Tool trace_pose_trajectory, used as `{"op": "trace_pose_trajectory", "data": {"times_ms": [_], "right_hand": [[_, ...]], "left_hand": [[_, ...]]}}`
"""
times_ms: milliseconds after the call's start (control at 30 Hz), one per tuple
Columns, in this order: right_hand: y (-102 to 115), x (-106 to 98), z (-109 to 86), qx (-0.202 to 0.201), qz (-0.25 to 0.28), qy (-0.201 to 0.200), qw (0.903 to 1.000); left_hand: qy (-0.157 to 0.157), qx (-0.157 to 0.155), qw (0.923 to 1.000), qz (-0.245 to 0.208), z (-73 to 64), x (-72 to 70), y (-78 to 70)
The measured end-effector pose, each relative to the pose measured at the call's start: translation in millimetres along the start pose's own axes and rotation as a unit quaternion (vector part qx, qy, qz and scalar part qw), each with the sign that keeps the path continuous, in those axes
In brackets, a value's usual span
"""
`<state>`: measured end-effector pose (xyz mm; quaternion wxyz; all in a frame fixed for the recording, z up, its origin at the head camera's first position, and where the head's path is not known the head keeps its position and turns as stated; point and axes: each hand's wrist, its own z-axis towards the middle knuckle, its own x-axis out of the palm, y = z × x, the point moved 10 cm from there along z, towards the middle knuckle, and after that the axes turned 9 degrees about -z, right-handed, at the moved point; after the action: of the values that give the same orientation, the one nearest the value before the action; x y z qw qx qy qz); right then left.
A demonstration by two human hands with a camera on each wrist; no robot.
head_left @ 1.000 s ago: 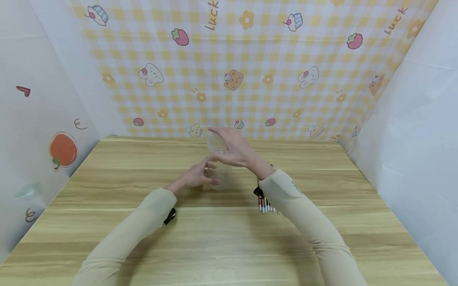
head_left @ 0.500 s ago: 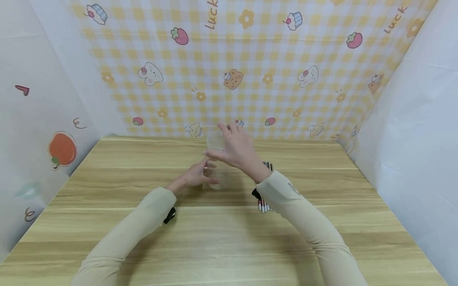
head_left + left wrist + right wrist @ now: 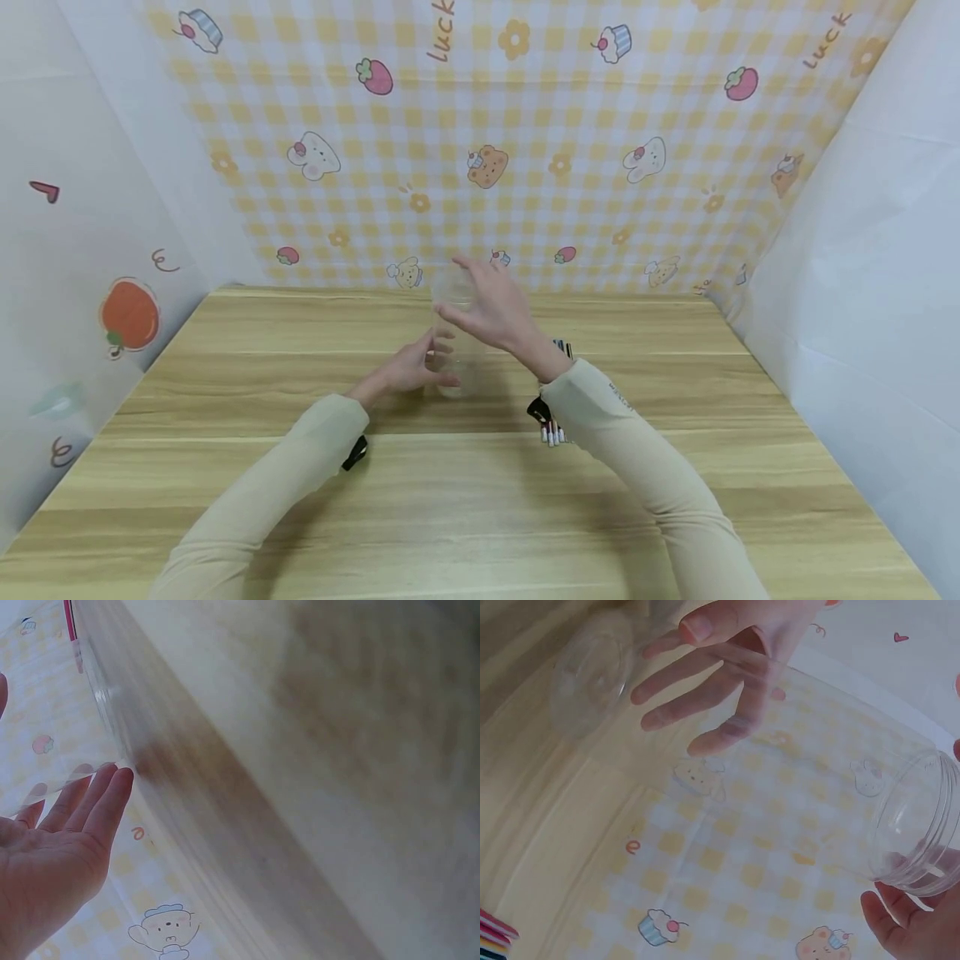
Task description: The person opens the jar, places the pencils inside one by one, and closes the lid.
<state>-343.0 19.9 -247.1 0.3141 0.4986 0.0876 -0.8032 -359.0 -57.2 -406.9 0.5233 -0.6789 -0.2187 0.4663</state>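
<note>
A clear plastic jar stands upright, with its round base on the table, and is hard to see against the wood. My left hand holds its lower body from the left, thumb on the near side and fingers behind. Through the clear wall in the right wrist view, the fingers of that hand show. My right hand reaches over the top, with thumb and fingers around the clear ridged lid. Inside the jar I see no contents.
Several slim pens or pencils with white ends lie side by side, partly under my right forearm. A checked yellow cloth backdrop hangs behind the wooden table. White sheets flank both sides.
My right hand's fingers spread and shift slightly around the jar's top, and the thumb draws back toward the rim. My left hand and the jar stay in place.
</note>
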Motion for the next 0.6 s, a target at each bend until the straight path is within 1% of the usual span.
{"op": "trace_pose_trajectory", "data": {"times_ms": [67, 133, 167, 233, 300, 367, 500, 533, 600], "right_hand": [[-6.0, -1.7, 0.5, 0.023, 0.048, -0.007, 0.9986], [-12.6, -4.5, 0.0, 0.043, 0.111, -0.018, 0.9927], [-16.1, -5.9, -0.6, 0.054, 0.144, -0.021, 0.9878], [-25.0, -7.8, -3.1, 0.082, 0.21, -0.025, 0.974], [-33.6, -10.1, -5.8, 0.1, 0.281, -0.03, 0.9539], [-41.5, -12.4, -8.8, 0.107, 0.351, -0.037, 0.9297], [-56.6, -15.6, -14.7, 0.106, 0.456, -0.042, 0.8829], [-60.5, -15.5, -16.5, 0.109, 0.474, -0.039, 0.8731], [-68.9, -15.1, -20.2, 0.117, 0.496, -0.035, 0.8598]], "left_hand": [[0.0, 0.0, 1.0, 0.002, -0.4, 0.1, -0.6], [0.0, 0.0, 1.0, 0.002, -0.8, 0.4, -1.2], [0.001, 0.001, 1.0, 0.002, -0.9, 0.6, -1.7], [0.0, 0.002, 1.0, 0.0, -0.9, 0.9, -2.0], [-0.001, 0.001, 1.0, -0.001, -0.4, 1.3, -1.4], [-0.003, 0.003, 1.0, 0.001, 0.2, 1.3, -1.2], [-0.007, 0.005, 0.9999, 0.009, 0.0, 0.8, -0.9], [-0.008, 0.004, 0.9999, 0.009, -0.3, 0.5, -0.9], [-0.008, 0.0, 0.9999, 0.008, -1.1, 0.2, -0.5]]}}
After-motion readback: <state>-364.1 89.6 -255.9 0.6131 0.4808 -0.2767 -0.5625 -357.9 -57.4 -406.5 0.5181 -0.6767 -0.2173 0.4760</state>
